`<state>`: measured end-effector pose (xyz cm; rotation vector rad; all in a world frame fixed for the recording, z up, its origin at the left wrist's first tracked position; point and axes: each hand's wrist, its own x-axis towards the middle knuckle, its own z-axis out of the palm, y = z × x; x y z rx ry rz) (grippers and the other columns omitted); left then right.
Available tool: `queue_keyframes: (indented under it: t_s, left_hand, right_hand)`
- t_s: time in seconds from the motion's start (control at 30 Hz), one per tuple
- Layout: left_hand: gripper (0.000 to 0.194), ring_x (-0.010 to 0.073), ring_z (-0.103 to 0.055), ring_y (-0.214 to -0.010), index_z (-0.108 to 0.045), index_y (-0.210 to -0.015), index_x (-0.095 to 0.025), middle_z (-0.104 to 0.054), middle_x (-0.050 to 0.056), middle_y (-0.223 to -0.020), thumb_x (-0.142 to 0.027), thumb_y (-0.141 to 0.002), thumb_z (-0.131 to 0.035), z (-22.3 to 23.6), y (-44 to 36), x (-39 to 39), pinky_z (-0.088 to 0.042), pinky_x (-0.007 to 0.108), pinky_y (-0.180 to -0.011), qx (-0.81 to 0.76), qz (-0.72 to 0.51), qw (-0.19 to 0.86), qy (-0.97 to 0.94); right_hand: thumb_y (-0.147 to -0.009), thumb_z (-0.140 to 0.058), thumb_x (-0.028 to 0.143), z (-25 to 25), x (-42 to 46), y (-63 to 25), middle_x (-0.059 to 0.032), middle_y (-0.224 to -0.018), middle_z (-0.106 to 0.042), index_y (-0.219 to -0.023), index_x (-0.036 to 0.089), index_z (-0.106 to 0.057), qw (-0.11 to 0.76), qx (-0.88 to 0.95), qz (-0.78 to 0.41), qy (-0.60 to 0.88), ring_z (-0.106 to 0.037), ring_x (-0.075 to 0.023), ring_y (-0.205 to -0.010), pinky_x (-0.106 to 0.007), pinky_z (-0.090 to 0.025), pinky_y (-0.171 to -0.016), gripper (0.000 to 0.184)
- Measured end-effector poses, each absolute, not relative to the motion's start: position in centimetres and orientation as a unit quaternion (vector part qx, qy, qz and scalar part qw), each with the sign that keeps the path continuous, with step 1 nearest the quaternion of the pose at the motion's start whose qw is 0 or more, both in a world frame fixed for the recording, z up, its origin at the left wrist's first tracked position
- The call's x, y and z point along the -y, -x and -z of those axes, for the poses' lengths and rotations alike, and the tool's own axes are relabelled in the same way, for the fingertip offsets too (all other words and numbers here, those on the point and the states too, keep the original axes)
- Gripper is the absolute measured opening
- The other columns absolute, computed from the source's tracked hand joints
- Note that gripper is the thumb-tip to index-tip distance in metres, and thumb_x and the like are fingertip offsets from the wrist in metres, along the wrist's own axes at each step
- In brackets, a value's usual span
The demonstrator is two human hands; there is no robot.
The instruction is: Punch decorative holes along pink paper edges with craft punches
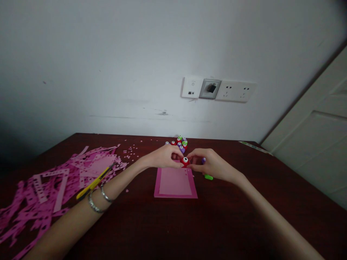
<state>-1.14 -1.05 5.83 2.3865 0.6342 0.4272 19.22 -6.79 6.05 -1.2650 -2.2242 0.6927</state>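
Note:
A small red craft punch (185, 162) with a white top sits at the far right edge of a stack of pink paper (175, 182), lighter sheet over darker. From the left, my left hand (168, 156) pinches it between thumb and fingers. On the other side, my right hand (204, 162) also has its fingertips closed on the punch. A purple tip (203, 160) shows by my right hand and a green piece (208, 177) below it; whether they belong together I cannot tell. Tiny punched marks or bits lie near the paper's upper right corner.
Several red, purple and green punches (179, 145) stand behind my hands near the wall. At left lie a heap of punched pink strips (62, 180), a yellow utility knife (93, 182) and scattered pink bits (130, 153). A patterned strip (256, 147) rests at the back right.

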Motion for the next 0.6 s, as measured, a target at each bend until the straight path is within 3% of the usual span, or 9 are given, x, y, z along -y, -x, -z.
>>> queue_keyframes:
  t_s: [0.27, 0.4, 0.6]
  left_hand:
    - [0.026, 0.0106, -0.046, -0.067, -0.066, -0.089, -0.014, -0.057, 0.002, -0.075, -0.03, -0.07, -0.058, -5.4, 0.9, 0.8, -0.037, 0.025, -0.062, -0.217, -0.156, 0.317, -0.91]
    - [0.034, 0.0105, -0.049, -0.065, -0.063, -0.096, -0.013, -0.058, 0.002, -0.072, -0.037, -0.073, -0.059, -5.5, 1.7, -0.1, -0.038, 0.024, -0.059, -0.246, -0.157, 0.326, -0.899]
    - [0.017, 0.0122, -0.054, -0.067, -0.066, -0.08, -0.013, -0.063, 0.004, -0.076, -0.023, -0.068, -0.058, -2.9, 3.9, -2.4, -0.037, 0.023, -0.059, -0.351, -0.117, 0.218, -0.903]
  right_hand:
    - [-0.076, -0.06, 0.027, -5.6, 6.8, -19.2, -0.0004, -0.072, -0.061, -0.092, 0.017, -0.061, 0.229, 0.806, -0.293, 0.46, -0.056, -0.0097, -0.054, -0.019, -0.044, -0.043, 0.019]
    - [-0.075, -0.06, 0.027, -6.0, 6.8, -19.6, -0.0012, -0.073, -0.063, -0.089, 0.017, -0.062, 0.227, 0.802, -0.282, 0.475, -0.059, -0.0115, -0.059, -0.021, -0.047, -0.048, 0.017]
    - [-0.073, -0.063, 0.033, -6.1, 6.6, -20.7, -0.0022, -0.074, -0.063, -0.088, 0.016, -0.063, 0.243, 0.776, -0.277, 0.511, -0.058, -0.012, -0.059, -0.023, -0.048, -0.049, 0.022]
